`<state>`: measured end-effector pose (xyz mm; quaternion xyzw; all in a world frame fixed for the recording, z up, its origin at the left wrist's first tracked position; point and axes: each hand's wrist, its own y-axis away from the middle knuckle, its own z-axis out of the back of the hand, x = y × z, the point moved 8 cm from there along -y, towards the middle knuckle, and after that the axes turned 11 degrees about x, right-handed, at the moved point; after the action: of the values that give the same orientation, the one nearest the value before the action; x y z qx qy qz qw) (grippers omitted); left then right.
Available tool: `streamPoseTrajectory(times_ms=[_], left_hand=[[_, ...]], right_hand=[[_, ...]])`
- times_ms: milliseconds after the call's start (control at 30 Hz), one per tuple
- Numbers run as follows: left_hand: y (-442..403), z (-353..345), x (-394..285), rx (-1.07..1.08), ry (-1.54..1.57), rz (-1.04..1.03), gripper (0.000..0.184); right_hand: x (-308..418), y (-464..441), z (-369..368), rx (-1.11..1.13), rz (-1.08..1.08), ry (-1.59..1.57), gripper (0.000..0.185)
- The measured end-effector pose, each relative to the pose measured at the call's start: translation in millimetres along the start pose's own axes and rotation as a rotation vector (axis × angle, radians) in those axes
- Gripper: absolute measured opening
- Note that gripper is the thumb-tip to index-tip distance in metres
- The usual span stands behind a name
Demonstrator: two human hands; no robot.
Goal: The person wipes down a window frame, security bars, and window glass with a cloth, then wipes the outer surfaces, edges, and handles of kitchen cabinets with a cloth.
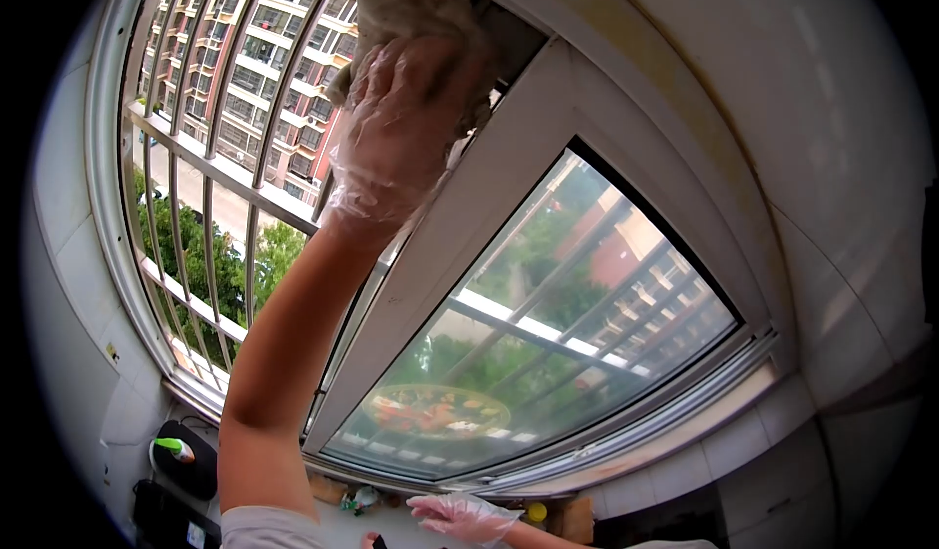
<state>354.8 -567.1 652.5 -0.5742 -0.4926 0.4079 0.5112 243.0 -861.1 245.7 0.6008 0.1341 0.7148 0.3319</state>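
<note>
Plastic-gloved left hand curled on a greyish cloth at the window frame, right hand loosely open below

Left arm raised, right hand low.
The gloved left hand reaches beyond the upper-left corner of the window pane, fingers bent, elbow slightly flexed; the right, also gloved, sits below the pane, fingers loosely extended.
</note>
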Motion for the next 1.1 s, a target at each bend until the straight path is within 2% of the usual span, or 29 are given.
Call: streamPoseTrajectory(times_ms=[100, 200, 300, 500, 600, 700, 767, 833, 867, 933, 1000, 1033, 1100], left_hand=[[-1.3, -1.7, -0.1, 0.009, 0.004, 0.035, 0.043], [-16.0, -0.2, -3.6, -0.012, 0.174, 0.061, 0.031], [-19.0, -8.4, -0.5, -0.026, 0.216, -0.037, 0.038], [-28.6, -0.3, -5.8, 0.035, 0.238, -0.131, 0.03], [-28.9, 2.2, 1.1, 0.003, 0.289, -0.28, 0.03], [-28.4, 7.2, 4.8, 0.031, 0.189, -0.155, 0.038], [-17.7, -4.6, 21.4, 0.026, 0.015, 0.01, 0.046], [-13.5, -4.3, 31.5, 0.043, 0.067, 0.162, 0.054], [-8.6, -2.6, 34.1, 0.061, 0.204, 0.229, 0.057], [-9.1, -2.6, 37.9, 0.081, 0.375, 0.267, 0.051], [-14.1, -5.4, 39.1, 0.089, 0.446, 0.208, 0.034], [-17.2, 8.4, 23.7, -0.102, 0.261, 0.06, 0.028], [-23.8, 8.3, 10.9, -0.058, 0.219, 0.022, 0.036]], right_hand=[[10.8, 5.2, 4.1, 0.012, -0.049, 0.086, 0.046], [12.0, 7.9, 6.8, 0.016, -0.078, 0.103, 0.046], [9.1, 5.2, 1.8, 0.018, -0.065, 0.068, 0.046], [3.0, -8.6, -12.7, 0.096, -0.028, 0.083, 0.047], [12.3, -14.0, -17.8, 0.139, -0.05, 0.131, 0.047], [2.3, -24.6, -23.4, 0.156, -0.04, 0.114, 0.048], [-1.0, -26.7, -22.2, 0.131, -0.033, 0.09, 0.048], [-2.2, -26.0, -21.6, 0.137, -0.05, 0.1, 0.048], [-1.8, -26.2, -20.8, 0.14, -0.057, 0.107, 0.048], [9.9, -18.8, -16.9, 0.143, -0.132, 0.208, 0.049], [7.5, -13.5, -13.1, 0.143, -0.169, 0.246, 0.049], [-4.0, -13.5, -13.8, 0.145, -0.166, 0.231, 0.05], [-18.9, -14.4, -15.3, 0.152, -0.17, 0.223, 0.051]])
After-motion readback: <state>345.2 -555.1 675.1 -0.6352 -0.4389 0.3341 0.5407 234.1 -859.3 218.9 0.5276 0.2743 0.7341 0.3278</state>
